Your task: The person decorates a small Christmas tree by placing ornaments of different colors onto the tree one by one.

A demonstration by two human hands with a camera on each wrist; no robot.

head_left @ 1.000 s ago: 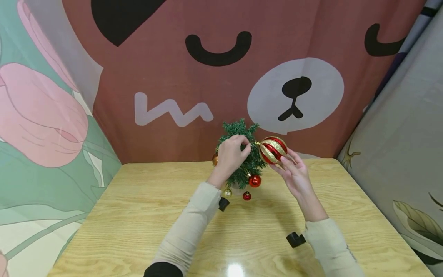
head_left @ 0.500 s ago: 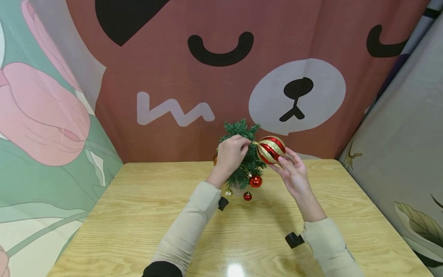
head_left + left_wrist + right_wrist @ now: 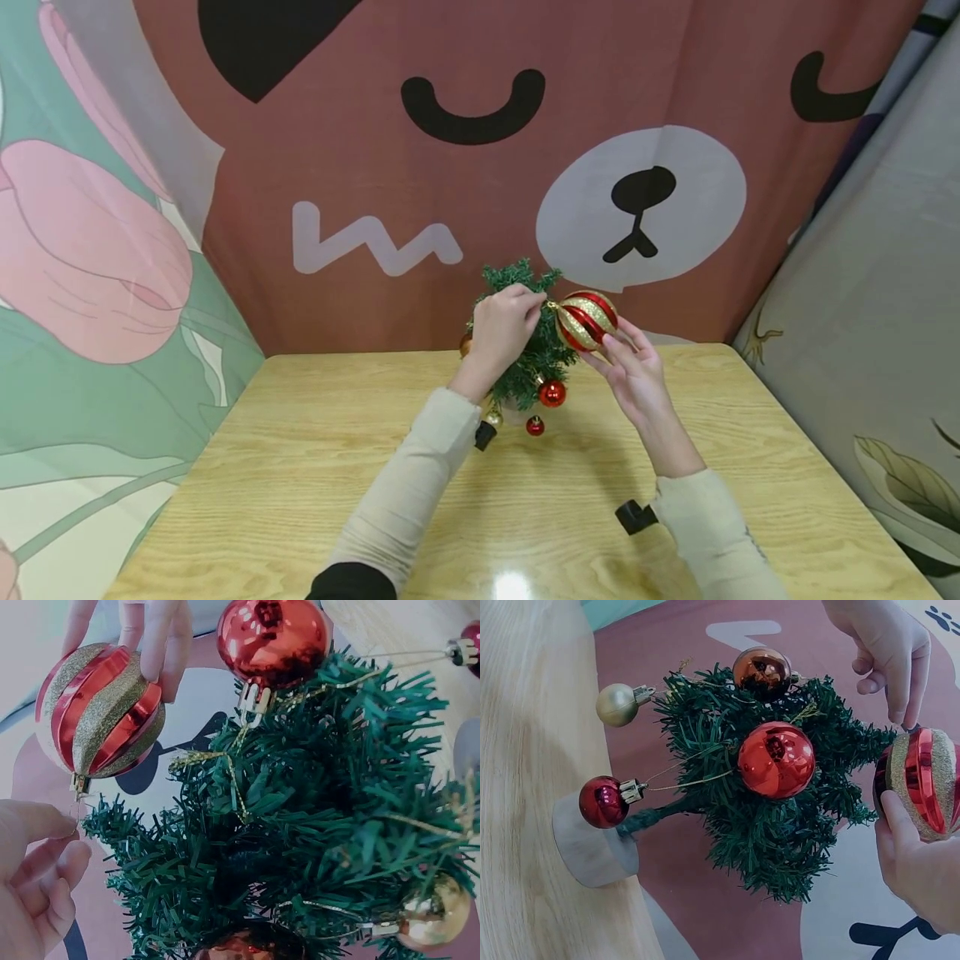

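Observation:
My right hand (image 3: 637, 379) holds a large red and gold striped Christmas bauble (image 3: 587, 321) by its rounded end, fingers spread around it. With thumb and forefinger, my left hand (image 3: 504, 329) pinches the thin hanging loop (image 3: 77, 814) at the bauble's gold cap. Both hands are near the top of a small green artificial Christmas tree (image 3: 735, 832). From the tree hang a shiny red bauble (image 3: 776, 760), a copper one (image 3: 762, 673), a pale gold one (image 3: 617, 705) and a small dark red one (image 3: 604, 802). In the head view my left hand hides part of the tree.
The tree's pale round base (image 3: 592, 844) stands on a light wooden table (image 3: 337, 467), near its back edge. Behind hangs a brown printed curtain (image 3: 360, 167), with patterned cloths at both sides. Small black devices (image 3: 636, 517) sit beside the cuffs.
The striped bauble and both hands have shifted slightly up, the bauble also a little left. The pinch on the loop and the hold on the bauble stay the same.

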